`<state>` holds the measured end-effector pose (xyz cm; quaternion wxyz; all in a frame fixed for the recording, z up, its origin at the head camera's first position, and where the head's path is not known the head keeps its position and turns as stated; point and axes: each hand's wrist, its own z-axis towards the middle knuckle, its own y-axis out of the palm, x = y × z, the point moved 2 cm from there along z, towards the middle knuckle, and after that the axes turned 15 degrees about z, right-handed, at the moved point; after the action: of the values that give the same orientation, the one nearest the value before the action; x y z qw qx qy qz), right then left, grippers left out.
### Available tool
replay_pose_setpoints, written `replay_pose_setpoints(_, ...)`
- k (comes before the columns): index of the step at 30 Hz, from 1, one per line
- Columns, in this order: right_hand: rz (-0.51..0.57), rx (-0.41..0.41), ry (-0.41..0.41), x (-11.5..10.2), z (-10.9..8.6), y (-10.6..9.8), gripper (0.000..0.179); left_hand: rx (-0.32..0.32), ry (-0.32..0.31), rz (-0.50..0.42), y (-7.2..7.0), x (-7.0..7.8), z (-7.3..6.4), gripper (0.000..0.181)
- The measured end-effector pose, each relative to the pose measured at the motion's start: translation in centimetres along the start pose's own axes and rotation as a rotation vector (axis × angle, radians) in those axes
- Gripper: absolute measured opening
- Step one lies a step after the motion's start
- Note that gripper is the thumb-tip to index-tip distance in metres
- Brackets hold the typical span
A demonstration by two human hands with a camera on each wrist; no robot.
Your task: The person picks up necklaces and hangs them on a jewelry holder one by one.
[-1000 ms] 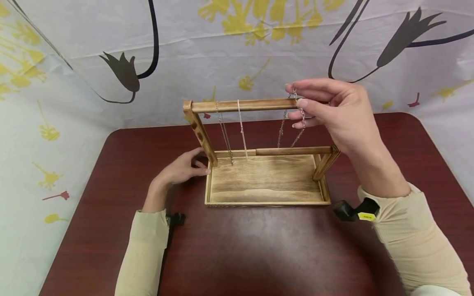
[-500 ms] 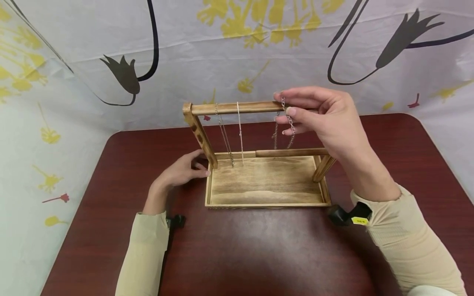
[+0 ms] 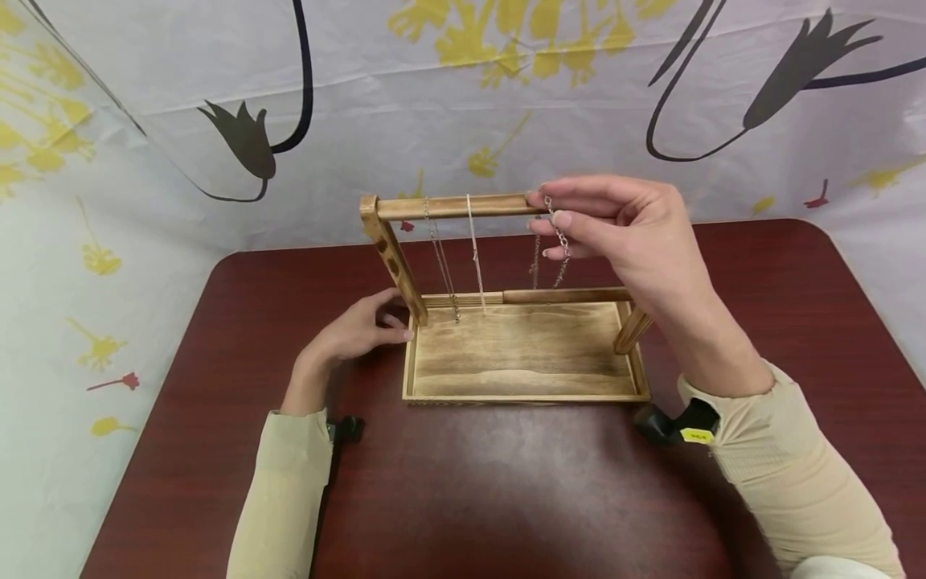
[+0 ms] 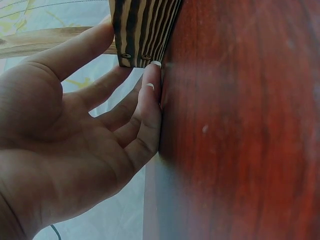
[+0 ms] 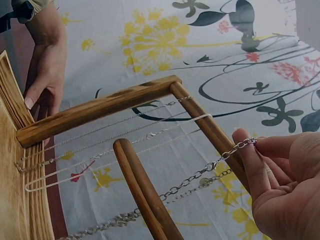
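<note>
A wooden jewelry stand with a tray base and an upper bar stands on the table. My right hand is at the bar's right part, pinching a chunky silver chain between thumb and fingers. Both strands of that chain hang down, one in front of the bar and one behind. Further left on the bar hang a thin silver necklace and a pale, whitish chain. My left hand grips the left end of the stand, thumb on the tray's side wall.
A shorter, lower wooden bar runs along the right side of the stand. The dark red table extends around it. A patterned white cloth hangs behind and at the sides.
My right hand has moved left along the upper bar and slightly down, bringing the chunky silver chain with it. The left hand stays in place at the stand's end.
</note>
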<state>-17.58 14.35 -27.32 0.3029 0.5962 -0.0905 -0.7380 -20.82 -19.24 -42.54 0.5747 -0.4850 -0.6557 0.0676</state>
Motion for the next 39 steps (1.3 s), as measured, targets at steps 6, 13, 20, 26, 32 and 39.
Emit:
replay_pose_setpoints(6, -0.039, -0.016, -0.012, 0.5, -0.2, 0.1, 0.029, -0.006, 0.012, -0.005, 0.0, 0.0, 0.1, 0.076)
replay_pose_setpoints(13, -0.046, -0.038, -0.005, 1.0, -0.6, 0.0, 0.029, -0.015, 0.008, -0.003, 0.0, 0.1, -0.1, 0.075)
replay_pose_setpoints(20, 0.034, -0.133, 0.003, 1.4, -1.0, -0.4, 0.032, -0.009, 0.020, -0.009, 0.1, -0.1, 0.0, 0.075)
replay_pose_setpoints(26, 0.060, -0.190, 0.014, 1.6, -1.4, -0.8, 0.053, -0.005, 0.024, -0.011, 0.1, 0.1, -0.1, 0.074)
replay_pose_setpoints(32, 0.070, -0.230, 0.016, 1.7, -1.7, -1.2, 0.058, -0.006, 0.015, 0.003, 0.0, 0.0, -0.1, 0.075)
replay_pose_setpoints(39, 0.045, -0.160, 0.044, 1.6, -2.3, -1.8, 0.057, -0.009, 0.000, 0.006, -0.1, 0.1, -0.2, 0.074)
